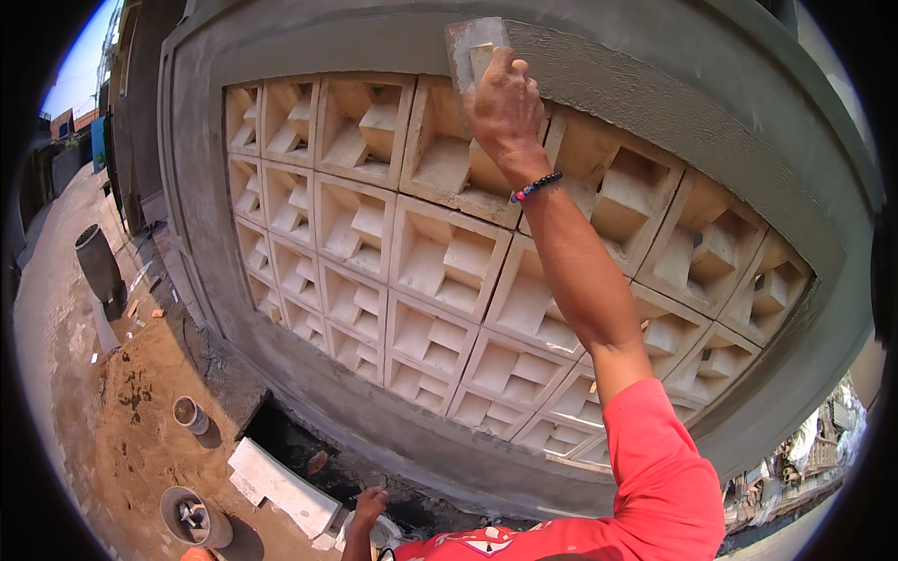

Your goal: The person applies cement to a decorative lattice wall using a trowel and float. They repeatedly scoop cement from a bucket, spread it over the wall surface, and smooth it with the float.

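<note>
We see the trowel point(462, 47) just beyond the fingers of our right hand point(508, 107), at the far side of the wall, its plate seeming flat against the grey plaster band point(617, 79) that borders the block panel point(449, 251). Its long axis looks to run roughly near to far, crossing the band. The right hand is the nearer one, its fingers closed around the pale handle point(482, 60); our left hand point(371, 503) is well apart, low and near, its fingers curled, and we cannot tell whether they hold anything.

Counting, we have one trowel, one beaded bracelet point(536, 187) on the right wrist, and two buckets on the sand at left: a smaller point(190, 417) farther off and a larger point(223, 531) nearer us. One dark cylinder point(98, 264) stands beyond them, and one white slab point(285, 486) lies left of the left hand. Our arm covers some pale blocks, so we cannot count those exactly.
</note>
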The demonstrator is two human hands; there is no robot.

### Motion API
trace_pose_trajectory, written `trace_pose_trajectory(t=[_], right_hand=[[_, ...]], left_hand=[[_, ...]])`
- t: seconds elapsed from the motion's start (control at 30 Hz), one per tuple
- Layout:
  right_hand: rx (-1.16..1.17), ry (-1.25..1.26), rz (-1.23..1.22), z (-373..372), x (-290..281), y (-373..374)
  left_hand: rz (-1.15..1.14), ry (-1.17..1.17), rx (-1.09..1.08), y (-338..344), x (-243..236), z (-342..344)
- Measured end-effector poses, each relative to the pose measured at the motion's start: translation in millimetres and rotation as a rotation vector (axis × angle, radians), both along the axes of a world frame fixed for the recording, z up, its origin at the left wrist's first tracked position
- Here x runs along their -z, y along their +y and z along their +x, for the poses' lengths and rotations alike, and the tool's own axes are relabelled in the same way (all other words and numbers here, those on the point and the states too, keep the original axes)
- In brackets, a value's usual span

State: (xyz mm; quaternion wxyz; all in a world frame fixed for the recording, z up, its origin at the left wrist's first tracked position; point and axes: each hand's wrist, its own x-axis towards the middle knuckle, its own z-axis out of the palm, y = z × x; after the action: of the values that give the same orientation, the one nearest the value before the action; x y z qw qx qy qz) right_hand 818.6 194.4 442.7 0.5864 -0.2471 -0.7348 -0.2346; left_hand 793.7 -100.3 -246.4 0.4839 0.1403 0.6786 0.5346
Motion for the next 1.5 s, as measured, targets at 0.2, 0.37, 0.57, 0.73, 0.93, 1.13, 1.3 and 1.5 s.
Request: trace_pose_trajectory(t=[0.2, 0.37, 0.57, 0.73, 0.93, 1.13, 1.3, 1.5], right_hand=[[-0.265, -0.288, -0.047, -50, 27, -25], [-0.371, -0.336, 0.052, 34, -66, -15], [-0.537, -0.707, -0.391, 103, -163, -53], [-0.515, -0.695, -0.564, 121, -185, -16], [-0.434, -0.749, -0.575, 128, -179, -24], [-0.275, -0.747, -0.576, 166, -186, -31], [-0.197, -0.696, -0.541, 214, -184, -37], [0.032, -0.524, -0.488, 309, -204, -1]], left_hand=[[0.040, -0.087, -0.074, -10, -3, -3], [0.010, -0.071, -0.102, -18, 8, -19], [0.043, -0.066, -0.089, -6, 16, -32], [0.034, -0.012, -0.036, 15, 11, -32], [0.059, -0.036, -0.021, 29, -7, -20], [0.006, -0.038, 0.016, 31, -6, -16], [-0.044, -0.077, 0.030, 32, -7, -12], [0.054, -0.031, 0.042, 50, 8, -12]])
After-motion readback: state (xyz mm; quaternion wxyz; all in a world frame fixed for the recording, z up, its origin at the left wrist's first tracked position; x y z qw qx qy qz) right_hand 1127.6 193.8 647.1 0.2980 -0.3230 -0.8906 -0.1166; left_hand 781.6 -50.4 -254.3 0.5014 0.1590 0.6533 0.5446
